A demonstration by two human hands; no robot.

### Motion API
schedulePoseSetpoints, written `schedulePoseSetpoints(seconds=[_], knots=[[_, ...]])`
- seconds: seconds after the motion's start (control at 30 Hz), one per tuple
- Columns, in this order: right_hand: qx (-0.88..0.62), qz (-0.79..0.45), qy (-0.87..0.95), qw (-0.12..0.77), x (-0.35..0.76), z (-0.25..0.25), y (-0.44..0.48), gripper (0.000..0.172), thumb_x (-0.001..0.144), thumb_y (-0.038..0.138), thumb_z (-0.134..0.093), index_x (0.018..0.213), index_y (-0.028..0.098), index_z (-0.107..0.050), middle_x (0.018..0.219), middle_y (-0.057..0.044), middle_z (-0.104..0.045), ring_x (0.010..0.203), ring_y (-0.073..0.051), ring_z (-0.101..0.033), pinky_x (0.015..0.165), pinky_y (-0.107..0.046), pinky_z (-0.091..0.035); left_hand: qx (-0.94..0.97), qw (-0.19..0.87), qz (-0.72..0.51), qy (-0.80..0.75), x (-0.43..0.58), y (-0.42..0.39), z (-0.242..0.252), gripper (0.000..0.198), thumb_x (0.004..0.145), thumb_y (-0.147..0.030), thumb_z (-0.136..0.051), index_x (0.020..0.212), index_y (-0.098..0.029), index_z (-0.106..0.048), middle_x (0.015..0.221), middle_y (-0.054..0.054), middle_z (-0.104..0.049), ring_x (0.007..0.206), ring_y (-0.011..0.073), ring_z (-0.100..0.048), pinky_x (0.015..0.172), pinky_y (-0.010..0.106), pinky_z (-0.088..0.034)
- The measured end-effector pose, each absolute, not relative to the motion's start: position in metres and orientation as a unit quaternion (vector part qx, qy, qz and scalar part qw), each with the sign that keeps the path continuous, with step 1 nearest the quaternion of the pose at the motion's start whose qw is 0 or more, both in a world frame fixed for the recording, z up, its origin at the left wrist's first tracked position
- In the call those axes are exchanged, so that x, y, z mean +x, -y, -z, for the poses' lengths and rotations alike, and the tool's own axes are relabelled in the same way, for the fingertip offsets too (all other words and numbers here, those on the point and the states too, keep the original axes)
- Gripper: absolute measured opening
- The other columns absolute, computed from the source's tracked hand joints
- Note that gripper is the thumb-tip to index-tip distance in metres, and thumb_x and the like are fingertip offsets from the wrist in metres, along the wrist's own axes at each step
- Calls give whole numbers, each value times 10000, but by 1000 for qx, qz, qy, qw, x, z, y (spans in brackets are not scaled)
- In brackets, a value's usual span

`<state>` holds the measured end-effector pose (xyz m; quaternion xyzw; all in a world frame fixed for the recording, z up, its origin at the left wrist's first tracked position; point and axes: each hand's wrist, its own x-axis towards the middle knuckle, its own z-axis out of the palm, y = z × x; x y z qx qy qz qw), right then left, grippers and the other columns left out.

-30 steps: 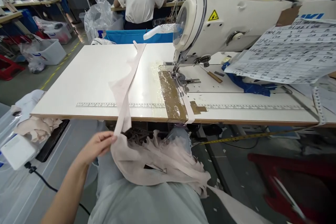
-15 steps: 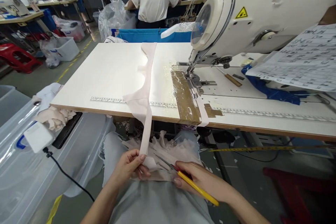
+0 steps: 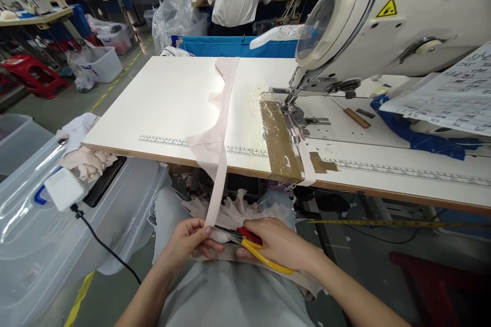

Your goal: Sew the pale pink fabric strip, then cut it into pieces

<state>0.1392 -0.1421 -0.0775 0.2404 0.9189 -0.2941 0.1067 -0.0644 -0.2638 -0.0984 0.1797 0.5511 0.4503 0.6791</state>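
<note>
Pink fabric strip (image 3: 218, 163): hangs off white sewing table (image 3: 161, 102), uncut (seemingly).
Left hand (image 3: 187, 242): pinches strip's end.
Right hand (image 3: 278, 242): grips yellow-handled scissors (image 3: 253, 248).

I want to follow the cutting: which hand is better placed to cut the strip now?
Probably the right hand: it holds the scissors at the pink strip, which the left hand pinches.

Pale pink fabric strip (image 3: 218, 163); yellow-red scissors (image 3: 256, 250); white table (image 3: 169, 102).
</note>
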Motion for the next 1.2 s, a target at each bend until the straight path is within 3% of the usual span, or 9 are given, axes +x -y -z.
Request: schedulePoseSetpoints(seconds=[0.17, 0.47, 0.67, 0.83, 0.9, 0.97, 1.07, 1.13, 1.2], knots=[[251, 238, -934, 92, 137, 74, 146, 385, 905, 517, -503, 684, 203, -479, 618, -8, -572, 513, -170, -519, 479, -254, -189, 187, 686, -439, -549, -65, 266, 99, 507, 654, -553, -773, 825, -96, -635, 680, 114, -742, 582, 167, -690, 515, 205, -516], [248, 230, -934, 117, 135, 78, 145, 276, 872, 408, -589, 701, 194, -547, 619, -18, -615, 537, -190, -570, 482, -253, -214, 179, 683, -429, -563, -65, 267, 102, 505, 654, -559, -770, 803, -99, -624, 688, 124, -744, 558, 155, -680, 507, 200, -512], [242, 236, -937, 93, 129, 77, 147, 342, 860, 507, -592, 748, 185, -567, 707, -39, -654, 594, -209, -608, 498, -262, -223, 178, 683, -423, -568, -65, 266, 102, 521, 620, -564, -787, 792, -106, -606, 667, 114, -740, 543, 152, -672, 505, 201, -506], [254, 216, -936, 116, 127, 81, 147, 167, 846, 314, -594, 736, 188, -583, 691, -44, -669, 598, -210, -621, 504, -266, -214, 194, 674, -407, -585, -66, 267, 104, 510, 661, -601, -735, 753, -127, -570, 664, 113, -733, 532, 145, -653, 527, 217, -504], [265, 223, -932, 109, 132, 85, 148, 204, 838, 339, -611, 701, 196, -561, 654, -27, -646, 581, -200, -607, 501, -265, -205, 222, 667, -385, -598, -71, 268, 106, 501, 718, -616, -674, 805, -132, -575, 675, 106, -728, 544, 151, -648, 542, 235, -504], [280, 242, -924, 91, 139, 90, 150, 304, 840, 426, -615, 661, 203, -510, 623, -14, -612, 566, -192, -584, 498, -261, -209, 287, 624, -368, -626, -80, 266, 109, 487, 789, -594, -607, 947, -134, -591, 780, 107, -730, 608, 167, -657, 573, 262, -510], [309, 286, -905, 62, 152, 96, 156, 406, 837, 503, -588, 626, 216, -393, 608, 4, -558, 548, -174, -539, 494, -248, -238, 406, 434, -376, -711, -94, 254, 112, 449, 850, -509, -561, 1151, -175, -568, 1036, 118, -670, 771, 198, -646, 638, 301, -510], [331, 314, -889, 37, 158, 98, 160, 416, 845, 499, -553, 630, 224, -326, 599, 16, -524, 539, -163, -508, 496, -241, -254, 457, 293, -399, -739, -97, 239, 114, 429, 853, -465, -564, 1191, -202, -566, 1151, 123, -606, 943, 234, -611, 726, 328, -507], [351, 333, -875, 12, 162, 99, 164, 399, 855, 487, -520, 647, 230, -297, 593, 24, -497, 538, -157, -483, 500, -236, -266, 483, 238, -426, -727, -95, 222, 117, 392, 836, -459, -576, 1139, -213, -603, 1185, 116, -581, 1097, 262, -550, 838, 350, -484]])
